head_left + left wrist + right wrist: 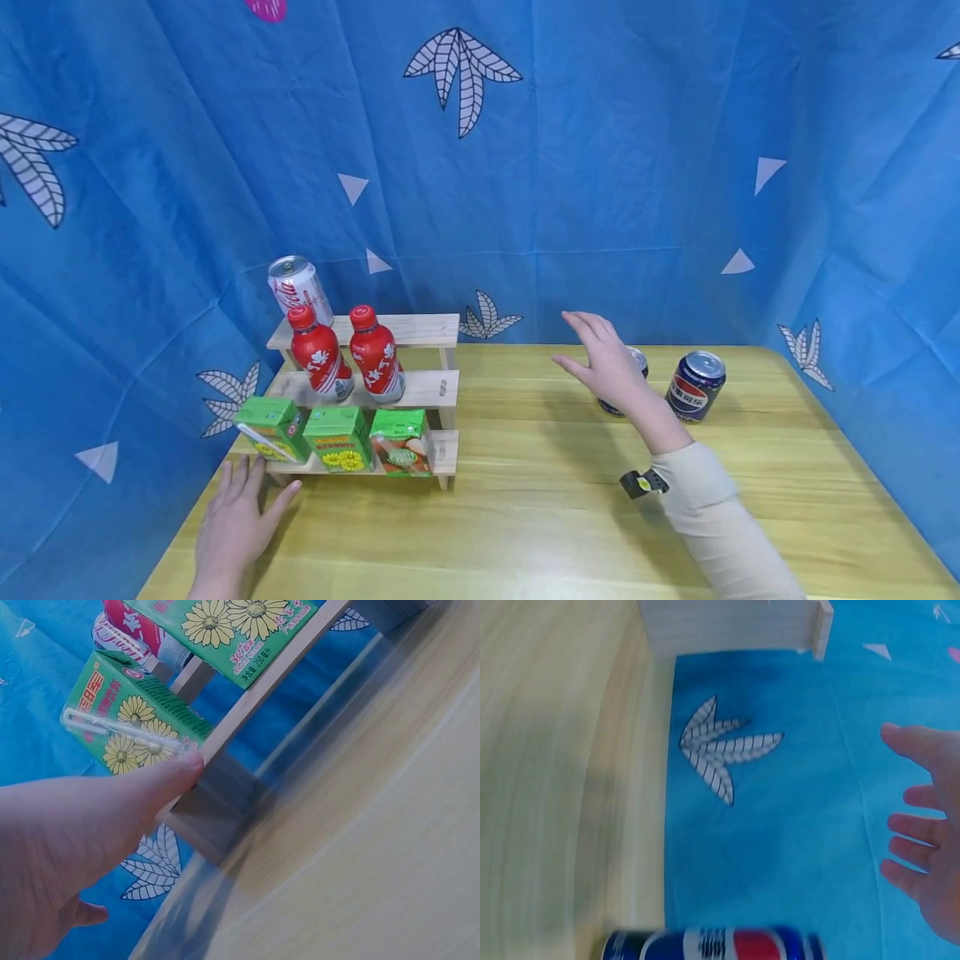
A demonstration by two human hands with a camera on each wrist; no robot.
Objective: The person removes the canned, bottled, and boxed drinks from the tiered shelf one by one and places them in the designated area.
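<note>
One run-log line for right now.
left hand: near leftmost green carton | right hand: empty, near two Pepsi cans | shelf: white cola can top, two red bottles middle, three green cartons bottom

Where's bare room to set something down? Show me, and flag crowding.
Bare table lies between the wooden rack and the right hand; the top shelf is bare right of the white can. The bottom shelf is crowded with green cartons.
</note>
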